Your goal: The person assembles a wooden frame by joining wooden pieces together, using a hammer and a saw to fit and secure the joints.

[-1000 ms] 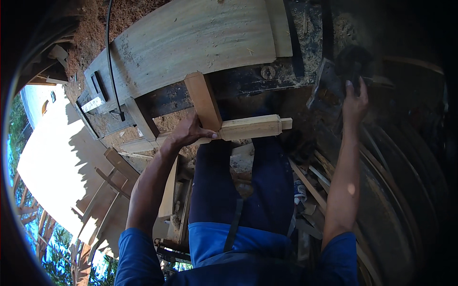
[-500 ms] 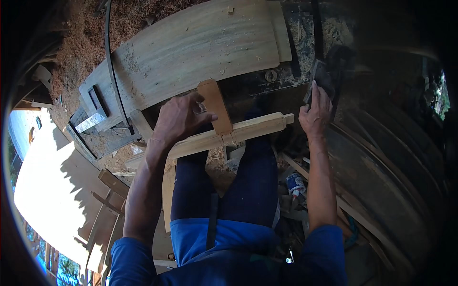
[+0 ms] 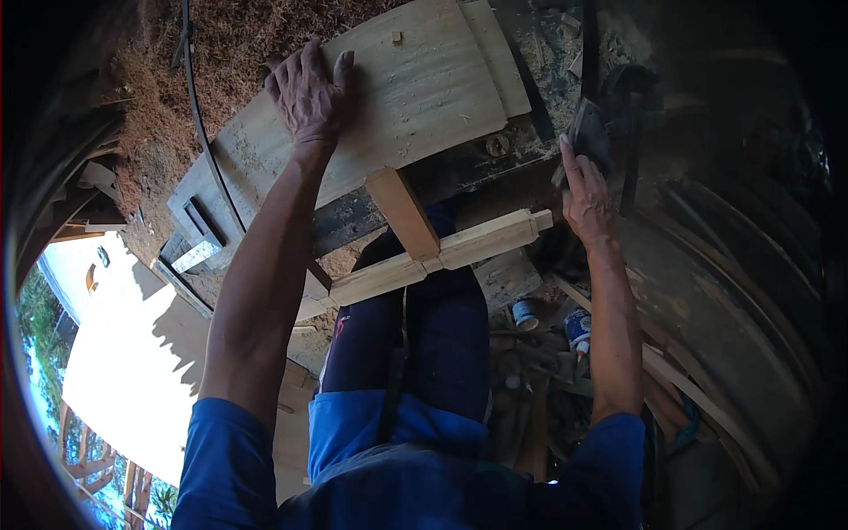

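My left hand [image 3: 309,93] lies spread on the pale curved board [image 3: 406,88], palm down near its far left edge, holding nothing visible. My right hand [image 3: 586,196] is at the right, beside a dark block-like piece [image 3: 587,132]. Its index finger stretches toward that piece; the other fingers are partly bent, with nothing plainly in them. Between my arms, a brown wood piece [image 3: 403,212] joins a long squared timber [image 3: 490,240] at an angle. The timber lies across my legs and has a narrowed end at the right.
Shavings [image 3: 238,35] cover the ground at the far left. A dark strap [image 3: 196,97] crosses the board's left end near a small dark-framed tool [image 3: 203,221]. A blue-and-white bottle [image 3: 579,329] and a small can [image 3: 525,315] stand among scraps. Curved planks [image 3: 733,256] lean at the right.
My left hand has moved away and up from beside the brown piece onto the pale board. My right hand has shifted slightly, its index finger more stretched. The timber's left end has tilted downward.
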The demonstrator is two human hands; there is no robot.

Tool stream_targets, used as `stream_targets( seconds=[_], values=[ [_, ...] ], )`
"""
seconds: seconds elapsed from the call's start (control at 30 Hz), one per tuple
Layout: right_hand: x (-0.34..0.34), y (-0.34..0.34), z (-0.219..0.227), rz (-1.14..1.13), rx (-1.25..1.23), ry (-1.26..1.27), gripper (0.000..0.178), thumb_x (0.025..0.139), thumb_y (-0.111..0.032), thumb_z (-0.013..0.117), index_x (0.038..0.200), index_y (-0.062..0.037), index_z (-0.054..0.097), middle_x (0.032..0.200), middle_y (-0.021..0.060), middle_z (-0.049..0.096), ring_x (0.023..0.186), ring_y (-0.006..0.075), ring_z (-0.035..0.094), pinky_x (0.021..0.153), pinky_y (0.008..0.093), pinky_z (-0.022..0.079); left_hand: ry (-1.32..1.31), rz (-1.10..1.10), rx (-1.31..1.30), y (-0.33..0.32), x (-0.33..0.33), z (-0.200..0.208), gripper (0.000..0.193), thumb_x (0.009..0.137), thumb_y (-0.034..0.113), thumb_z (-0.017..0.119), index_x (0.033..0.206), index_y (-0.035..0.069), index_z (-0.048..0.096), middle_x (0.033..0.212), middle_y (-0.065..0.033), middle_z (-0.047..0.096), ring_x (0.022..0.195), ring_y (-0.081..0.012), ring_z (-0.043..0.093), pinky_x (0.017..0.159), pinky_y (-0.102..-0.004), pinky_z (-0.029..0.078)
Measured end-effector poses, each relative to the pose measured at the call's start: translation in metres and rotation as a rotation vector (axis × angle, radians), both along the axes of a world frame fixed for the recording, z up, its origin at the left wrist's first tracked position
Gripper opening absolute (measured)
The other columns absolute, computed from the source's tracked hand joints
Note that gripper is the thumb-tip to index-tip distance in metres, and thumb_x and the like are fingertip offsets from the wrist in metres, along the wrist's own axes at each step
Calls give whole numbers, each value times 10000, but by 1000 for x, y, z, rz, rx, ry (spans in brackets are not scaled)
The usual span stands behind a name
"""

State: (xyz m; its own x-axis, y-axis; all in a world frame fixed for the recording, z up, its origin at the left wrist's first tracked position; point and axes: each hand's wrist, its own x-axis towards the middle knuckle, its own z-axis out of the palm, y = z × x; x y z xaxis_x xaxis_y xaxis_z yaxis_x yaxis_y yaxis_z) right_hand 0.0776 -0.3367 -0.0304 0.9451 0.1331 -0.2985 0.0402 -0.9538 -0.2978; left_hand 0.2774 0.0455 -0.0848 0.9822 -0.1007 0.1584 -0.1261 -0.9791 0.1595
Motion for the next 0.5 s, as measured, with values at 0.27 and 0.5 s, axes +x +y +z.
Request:
stream_targets(
  seconds=[0.27, 0.5],
  values=[
    [0, 51, 62, -102, 156, -267, 793, 757, 61, 665, 1507, -90, 457, 1117, 160, 588, 999, 370, 611, 880, 461, 509, 34, 1, -79, -2, -3, 8, 517, 975, 496, 549, 1322, 114, 583, 1262, -141, 612, 1222, -330, 522, 1111, -471, 304],
    [-96, 163, 228, -757, 457, -185, 743, 904, -77, 666, 1520, 110, 294, 1066, 172, 607, 868, 196, 615, 719, 316, 537, 39, -19, -70, 7, -6, 4, 624, 959, 551, 534, 1375, 86, 520, 1300, -133, 568, 1286, -322, 461, 1152, -511, 245]
  ],
)
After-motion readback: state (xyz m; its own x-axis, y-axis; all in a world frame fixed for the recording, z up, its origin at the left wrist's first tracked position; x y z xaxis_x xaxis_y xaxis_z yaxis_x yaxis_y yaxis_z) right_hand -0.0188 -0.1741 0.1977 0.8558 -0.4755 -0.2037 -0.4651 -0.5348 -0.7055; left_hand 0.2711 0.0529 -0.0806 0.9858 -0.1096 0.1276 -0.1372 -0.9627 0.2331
